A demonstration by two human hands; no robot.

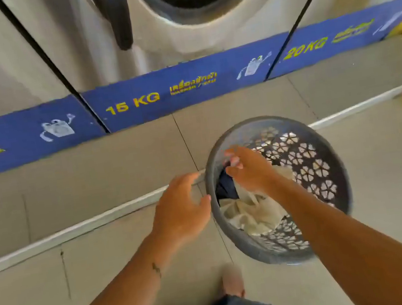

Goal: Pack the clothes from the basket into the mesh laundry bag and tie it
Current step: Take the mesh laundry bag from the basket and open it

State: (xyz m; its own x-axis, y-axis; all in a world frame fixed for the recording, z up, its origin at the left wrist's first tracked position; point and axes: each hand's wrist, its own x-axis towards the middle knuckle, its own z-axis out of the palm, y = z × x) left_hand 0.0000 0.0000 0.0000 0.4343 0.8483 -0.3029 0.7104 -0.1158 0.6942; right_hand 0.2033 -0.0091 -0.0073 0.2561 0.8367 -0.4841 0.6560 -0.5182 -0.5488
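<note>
Two hands work at the basket [328, 172]: the right hand [246, 169] reaches inside, its fingertips [233, 159] pinched on a dark garment [225, 185] at the near wall, while the left hand [179, 207] hovers unclenched just outside the rim, holding nothing. Beneath the right fingers lies cream cloth [253, 212], soft, limp and probably light; a bunched fold should give the best hold. Around it the grey plastic wall is stiff, pierced with flower cut-outs (no mesh bag shows). Beyond stand steel washers [89, 38].
</note>
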